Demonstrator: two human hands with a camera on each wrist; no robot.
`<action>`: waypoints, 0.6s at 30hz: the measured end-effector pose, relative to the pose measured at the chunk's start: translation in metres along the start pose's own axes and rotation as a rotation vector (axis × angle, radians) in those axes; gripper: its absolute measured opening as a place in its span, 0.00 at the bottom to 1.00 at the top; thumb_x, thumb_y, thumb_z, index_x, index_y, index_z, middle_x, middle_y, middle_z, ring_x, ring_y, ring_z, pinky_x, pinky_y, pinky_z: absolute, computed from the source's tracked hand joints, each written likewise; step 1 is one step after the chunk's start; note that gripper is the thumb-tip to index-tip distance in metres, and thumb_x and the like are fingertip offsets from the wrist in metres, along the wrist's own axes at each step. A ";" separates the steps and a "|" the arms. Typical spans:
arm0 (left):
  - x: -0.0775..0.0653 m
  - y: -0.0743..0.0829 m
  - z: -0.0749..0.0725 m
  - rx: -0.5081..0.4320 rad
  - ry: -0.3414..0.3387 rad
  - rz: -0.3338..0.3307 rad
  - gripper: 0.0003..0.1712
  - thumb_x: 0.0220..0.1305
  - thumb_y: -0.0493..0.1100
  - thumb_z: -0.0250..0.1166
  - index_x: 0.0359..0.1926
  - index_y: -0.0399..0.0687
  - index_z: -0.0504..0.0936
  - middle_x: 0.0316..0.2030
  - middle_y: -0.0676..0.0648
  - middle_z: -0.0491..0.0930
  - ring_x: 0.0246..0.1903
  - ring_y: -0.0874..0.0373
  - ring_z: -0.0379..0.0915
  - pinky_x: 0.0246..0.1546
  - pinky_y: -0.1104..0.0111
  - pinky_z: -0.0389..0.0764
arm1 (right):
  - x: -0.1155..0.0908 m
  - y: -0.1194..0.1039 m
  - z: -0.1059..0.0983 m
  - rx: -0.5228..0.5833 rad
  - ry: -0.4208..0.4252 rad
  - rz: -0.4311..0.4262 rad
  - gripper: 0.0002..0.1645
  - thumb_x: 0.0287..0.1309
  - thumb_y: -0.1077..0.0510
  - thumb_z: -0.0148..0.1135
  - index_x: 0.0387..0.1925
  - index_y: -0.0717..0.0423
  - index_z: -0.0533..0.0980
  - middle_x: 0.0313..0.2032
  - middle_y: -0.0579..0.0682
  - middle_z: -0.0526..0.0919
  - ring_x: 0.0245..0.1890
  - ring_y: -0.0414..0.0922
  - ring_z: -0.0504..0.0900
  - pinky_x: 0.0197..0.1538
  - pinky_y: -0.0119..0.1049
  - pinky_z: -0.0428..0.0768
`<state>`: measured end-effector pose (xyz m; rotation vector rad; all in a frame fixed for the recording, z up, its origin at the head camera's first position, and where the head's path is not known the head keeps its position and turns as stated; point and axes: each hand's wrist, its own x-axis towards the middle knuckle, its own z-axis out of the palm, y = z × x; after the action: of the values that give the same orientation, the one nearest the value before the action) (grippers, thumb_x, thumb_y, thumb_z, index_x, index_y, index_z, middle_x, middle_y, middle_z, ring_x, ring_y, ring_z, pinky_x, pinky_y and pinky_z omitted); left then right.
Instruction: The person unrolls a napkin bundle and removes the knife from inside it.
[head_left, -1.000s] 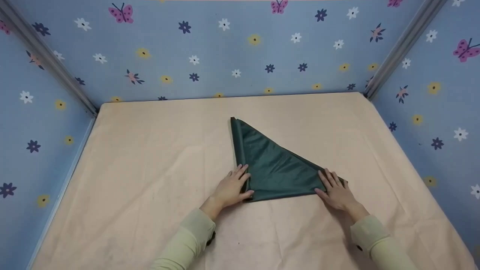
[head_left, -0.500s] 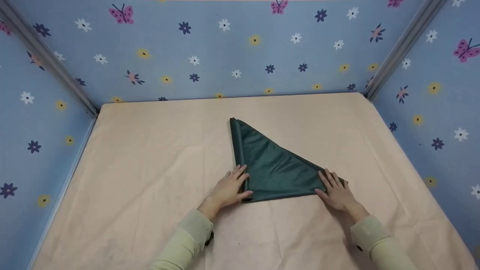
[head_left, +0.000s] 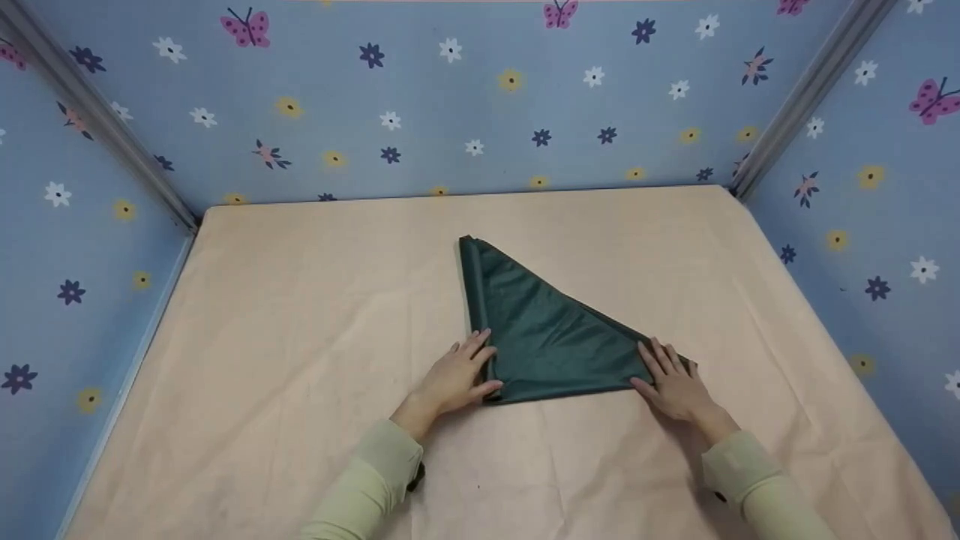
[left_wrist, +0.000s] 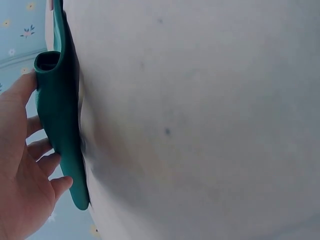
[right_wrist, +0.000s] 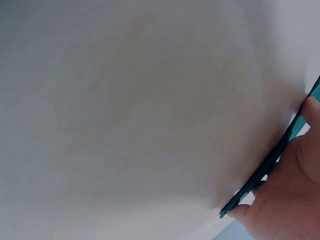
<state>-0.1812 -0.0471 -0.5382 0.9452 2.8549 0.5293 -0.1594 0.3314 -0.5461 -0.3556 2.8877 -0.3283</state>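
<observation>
A dark green cloth (head_left: 559,330), folded into a rough triangle, lies on the covered table, its left edge rolled into a narrow tube. My left hand (head_left: 451,379) rests on the lower part of that roll, fingers spread along it. In the left wrist view, the roll (left_wrist: 60,105) shows a hollow end, with the thumb touching near it. At the opposite side my right hand (head_left: 675,386) lies over the cloth's right corner, fingers extended and pressing it down. The right wrist view shows the cloth's thin edge (right_wrist: 265,167) running under that hand. Both palms partly hide the cloth.
A pale beige cover (head_left: 300,315) with light creases spreads over the table. Blue walls (head_left: 420,97) with flowers and butterflies stand at the back and both sides, with grey posts (head_left: 810,97) in the corners.
My left hand has shifted slightly to the left, and the rolled edge's lower end has moved a little with it. The right hand stays in place on its corner.
</observation>
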 end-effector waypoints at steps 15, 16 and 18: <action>-0.009 -0.009 -0.003 -0.045 -0.004 0.025 0.35 0.61 0.61 0.49 0.61 0.42 0.63 0.65 0.40 0.51 0.63 0.49 0.48 0.58 0.55 0.56 | -0.001 -0.002 -0.002 0.007 0.007 -0.013 0.40 0.62 0.41 0.41 0.66 0.62 0.47 0.65 0.64 0.43 0.64 0.62 0.42 0.55 0.66 0.43; -0.009 -0.010 -0.003 -0.042 -0.006 0.023 0.35 0.61 0.61 0.50 0.61 0.42 0.62 0.65 0.40 0.51 0.63 0.49 0.48 0.58 0.55 0.56 | -0.001 -0.002 -0.002 0.010 0.006 -0.013 0.40 0.62 0.41 0.41 0.66 0.61 0.47 0.66 0.64 0.43 0.64 0.62 0.41 0.55 0.66 0.43; -0.011 -0.011 -0.002 -0.031 -0.014 0.018 0.36 0.61 0.60 0.50 0.61 0.41 0.62 0.64 0.40 0.52 0.63 0.49 0.49 0.58 0.55 0.56 | -0.001 -0.002 -0.002 0.014 0.004 -0.013 0.40 0.63 0.41 0.41 0.66 0.61 0.47 0.66 0.64 0.43 0.64 0.62 0.41 0.55 0.66 0.43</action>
<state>-0.1790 -0.0631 -0.5403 0.9673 2.8198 0.5642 -0.1581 0.3302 -0.5439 -0.3716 2.8870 -0.3520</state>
